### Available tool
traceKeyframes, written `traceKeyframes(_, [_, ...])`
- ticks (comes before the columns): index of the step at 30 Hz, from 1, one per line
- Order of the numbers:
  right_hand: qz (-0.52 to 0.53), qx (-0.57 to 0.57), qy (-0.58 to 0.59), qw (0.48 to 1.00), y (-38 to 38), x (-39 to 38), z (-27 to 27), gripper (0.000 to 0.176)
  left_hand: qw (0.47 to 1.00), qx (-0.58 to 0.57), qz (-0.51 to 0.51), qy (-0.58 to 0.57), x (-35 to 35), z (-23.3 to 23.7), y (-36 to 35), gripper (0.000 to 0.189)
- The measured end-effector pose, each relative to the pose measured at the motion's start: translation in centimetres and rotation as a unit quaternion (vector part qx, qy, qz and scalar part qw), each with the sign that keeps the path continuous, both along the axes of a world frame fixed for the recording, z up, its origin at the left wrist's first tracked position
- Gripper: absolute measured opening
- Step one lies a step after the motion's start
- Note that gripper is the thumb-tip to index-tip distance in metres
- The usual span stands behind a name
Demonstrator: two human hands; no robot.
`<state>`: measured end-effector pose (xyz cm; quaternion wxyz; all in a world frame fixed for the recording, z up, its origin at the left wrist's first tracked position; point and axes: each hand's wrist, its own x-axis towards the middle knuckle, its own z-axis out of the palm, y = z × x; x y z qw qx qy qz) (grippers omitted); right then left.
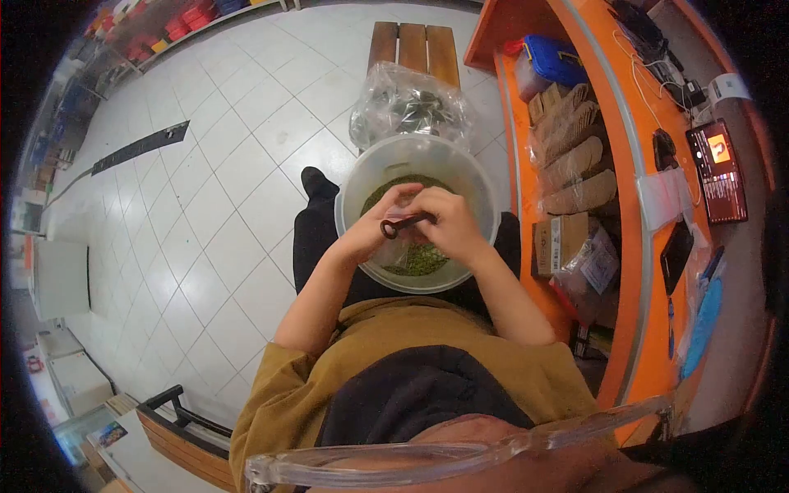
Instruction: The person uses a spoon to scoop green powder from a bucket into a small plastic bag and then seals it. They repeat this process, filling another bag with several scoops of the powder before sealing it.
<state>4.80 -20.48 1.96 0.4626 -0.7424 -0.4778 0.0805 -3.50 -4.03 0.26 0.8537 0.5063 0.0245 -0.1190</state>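
A large translucent tub [352, 177] stands between the person's legs, with green, leafy or granular material [417, 260] in its bottom. Over the tub, my left hand [380, 222] is closed on a small clear plastic bag [401, 215]. My right hand [445, 220] meets it at the bag, fingers bent round a dark handle [408, 223] that ends in a ring; the handle's other end is hidden in the hand. Just beyond the tub, a large clear plastic bag [411, 107] with dark contents rests on a slatted wooden bench [413, 43].
Orange shelving [592, 74] on the right holds a blue-lidded box [552, 66], wrapped cardboard pieces [575, 156] and a carton [561, 245]. A lit tablet or phone [720, 171] lies on its top. White tiled floor [205, 189] spans the left, with a wooden chair [185, 448] behind.
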Motion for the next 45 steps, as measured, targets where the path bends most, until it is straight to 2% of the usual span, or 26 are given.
traceKeyframes(2, [-0.007, 0.003, -0.02, 1.0, -0.4, 0.3, 0.2, 0.024, 0.998, 0.05, -0.022, -0.022, -0.3, 0.2, 0.3, 0.061])
traceKeyframes(5, [-0.072, 0.017, 0.019, 0.997, -0.7, 0.3, 0.1, 0.017, 0.966, 0.237, 0.079, -0.064, -0.2, 0.7, -0.1, 0.045])
traceKeyframes(6, [-0.103, 0.022, 0.044, 0.994, -0.8, 0.3, 0.1, 0.015, 0.919, 0.328, 0.186, -0.116, -0.2, 0.7, -0.3, 0.039])
traceKeyframes(8, [-0.153, -0.003, 0.12, 0.981, -0.9, 0.4, 0.4, 0.013, 0.758, 0.484, 0.383, -0.209, -0.1, 0.8, -0.8, 0.028])
traceKeyframes(9, [-0.177, -0.015, 0.158, 0.971, -0.9, 0.4, 0.4, 0.013, 0.699, 0.512, 0.441, -0.235, -0.3, 2.0, -1.3, 0.014])
traceKeyframes(12, [-0.153, 0.045, 0.247, 0.956, -0.8, 0.2, -1.2, 0.014, 0.729, 0.572, 0.293, -0.234, -1.1, 2.6, -1.9, 0.011])
traceKeyframes(13, [-0.146, 0.044, 0.239, 0.959, -0.8, 0.0, -1.5, 0.015, 0.748, 0.565, 0.262, -0.23, -0.9, 2.0, -2.2, 0.015])
traceKeyframes(16, [-0.125, 0.029, 0.216, 0.968, -0.9, -0.6, -1.5, 0.015, 0.814, 0.503, 0.223, -0.186, -0.6, 1.4, -2.8, 0.019])
traceKeyframes(19, [-0.11, 0.002, 0.211, 0.971, -1.3, -0.7, -1.1, 0.015, 0.819, 0.515, 0.177, -0.181, -0.6, 2.0, -2.4, 0.022])
traceKeyframes(22, [-0.088, 0.008, 0.234, 0.968, -1.7, -0.6, -1.3, 0.015, 0.808, 0.54, 0.141, -0.19, -0.7, 2.2, -1.9, 0.021])
traceKeyframes(25, [-0.072, 0.009, 0.233, 0.97, -1.5, -0.6, -1.1, 0.015, 0.791, 0.547, 0.165, -0.219, -0.6, 1.9, -1.7, 0.016])
traceKeyframes(27, [-0.072, -0.016, 0.2, 0.977, -1.4, -0.9, -0.2, 0.015, 0.734, 0.619, 0.149, -0.235, -0.8, 2.2, -1.8, 0.012])
traceKeyframes(28, [-0.081, -0.018, 0.147, 0.986, -1.2, -0.9, -0.1, 0.015, 0.704, 0.653, 0.141, -0.242, -0.9, 2.3, -2.0, 0.01])
traceKeyframes(30, [-0.099, -0.025, 0.043, 0.994, -0.7, -1.1, -0.2, 0.014, 0.671, 0.679, 0.182, -0.235, -1.1, 2.0, -2.2, 0.01])
traceKeyframes(31, [-0.125, -0.039, 0.033, 0.991, -0.6, -1.2, -0.1, 0.013, 0.653, 0.692, 0.203, -0.232, -1.2, 1.9, -2.3, 0.011])
traceKeyframes(33, [-0.181, -0.067, 0.015, 0.981, -0.4, -1.3, 0.4, 0.013, 0.651, 0.71, 0.191, -0.189, -1.2, 2.3, -1.9, 0.012])
traceKeyframes(36, [-0.193, -0.067, -0.016, 0.979, 0.0, -1.7, 0.4, 0.012, 0.67, 0.707, 0.19, -0.126, -0.9, 3.1, -1.7, 0.014])
traceKeyframes(37, [-0.164, -0.045, -0.008, 0.985, 0.1, -1.7, 0.4, 0.014, 0.679, 0.701, 0.192, -0.104, -0.9, 3.3, -1.7, 0.014])
traceKeyframes(39, [-0.107, -0.003, 0.012, 0.994, 0.0, -1.6, 0.5, 0.02, 0.718, 0.658, 0.17, -0.15, -0.9, 3.4, -1.4, 0.015])
traceKeyframes(40, [-0.111, -0.012, -0.001, 0.994, 0.0, -1.6, 0.4, 0.024, 0.737, 0.635, 0.157, -0.171, -0.9, 3.3, -1.3, 0.016])
traceKeyframes(43, [-0.129, -0.041, -0.014, 0.991, 0.1, -1.3, 0.5, 0.035, 0.729, 0.636, 0.101, -0.234, -0.2, 3.1, -0.2, 0.025])
traceKeyframes(45, [-0.13, -0.063, -0.002, 0.989, 0.0, -0.9, 0.7, 0.036, 0.737, 0.598, 0.126, -0.288, 0.1, 3.8, 0.0, 0.041])
